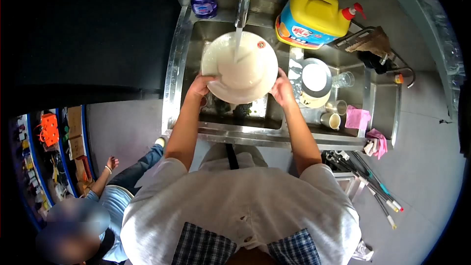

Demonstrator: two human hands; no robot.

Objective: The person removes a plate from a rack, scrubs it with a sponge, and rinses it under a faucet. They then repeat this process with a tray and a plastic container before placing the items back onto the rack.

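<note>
While water streams down, each hand — left hand (200,87), right hand (282,90) — grips the white plate (240,68).

The sink (174,68) carries 1 tap (243,5) and 1 white dish (245,73), gripped by 2 hands, the left hand (198,87) and the right hand (283,89). Along its back edge are 1 purple pump bottle (203,4) and 1 yellow jug (309,17). On its right side are 1 pile of dishes (315,78), 1 glass (343,79), 2 metal cups (337,107) and 2 pink cloths (357,118).
</note>
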